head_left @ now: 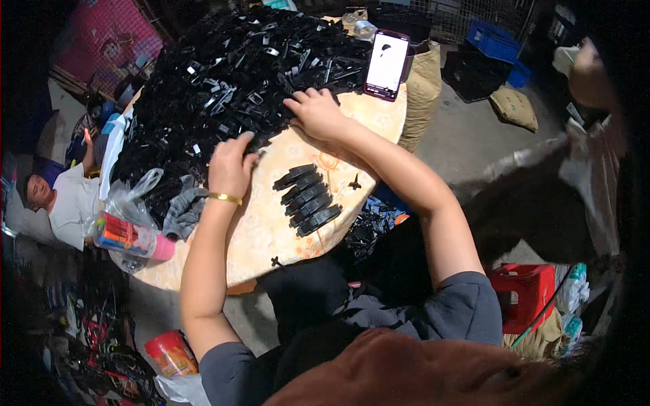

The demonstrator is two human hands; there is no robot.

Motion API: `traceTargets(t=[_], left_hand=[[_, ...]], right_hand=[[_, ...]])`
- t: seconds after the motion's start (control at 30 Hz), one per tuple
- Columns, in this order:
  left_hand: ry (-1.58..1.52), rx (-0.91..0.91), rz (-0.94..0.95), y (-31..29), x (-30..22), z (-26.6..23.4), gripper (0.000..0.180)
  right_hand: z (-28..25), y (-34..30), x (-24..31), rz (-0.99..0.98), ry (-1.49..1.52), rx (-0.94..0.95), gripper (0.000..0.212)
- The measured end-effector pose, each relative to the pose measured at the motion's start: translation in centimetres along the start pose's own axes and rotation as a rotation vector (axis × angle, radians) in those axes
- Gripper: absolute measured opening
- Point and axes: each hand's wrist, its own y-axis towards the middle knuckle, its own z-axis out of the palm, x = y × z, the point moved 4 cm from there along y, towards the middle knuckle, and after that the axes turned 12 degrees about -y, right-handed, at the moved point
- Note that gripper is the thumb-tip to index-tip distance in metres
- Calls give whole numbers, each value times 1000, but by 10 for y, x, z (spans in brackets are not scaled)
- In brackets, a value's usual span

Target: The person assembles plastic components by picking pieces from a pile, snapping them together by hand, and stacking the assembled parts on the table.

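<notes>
A large heap of small black plastic parts (203,68) covers the far side of the table. My left hand (230,166), with a gold-coloured band at its wrist, rests at the heap's near edge, thumb and forefinger apart. Farther right, my right hand (318,114) lies against the heap's edge with its fingers spread; its fingertips are partly lost among the dark parts. I make out nothing held in either hand. Several curved black plastic pieces (308,199) lie side by side in a neat row on the tablecloth, nearer me and between my forearms.
A phone (387,64) with a lit screen stands at the table's (257,247) right edge. At the left are a clear jar of coloured pens (128,233) and a grey cloth (183,206). A red stool (525,294) is at lower right. A person (71,203) is at far left.
</notes>
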Motion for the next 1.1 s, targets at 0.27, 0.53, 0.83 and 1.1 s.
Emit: traceTargets(t=[0.27, 0.53, 0.83, 1.1], left_hand=[[-268, 142, 23, -5, -9, 28, 18], [-99, 144, -46, -9, -8, 27, 22], [-225, 216, -43, -8, -14, 34, 25], [-191, 203, -54, -10, -15, 34, 25]], right_hand=[[-4, 4, 5, -85, -80, -92, 9], [-22, -19, 15, -177, -3, -184, 16], [-32, -48, 20, -135, 201, 110, 18], [-38, -49, 17, -59, 302, 149, 22]])
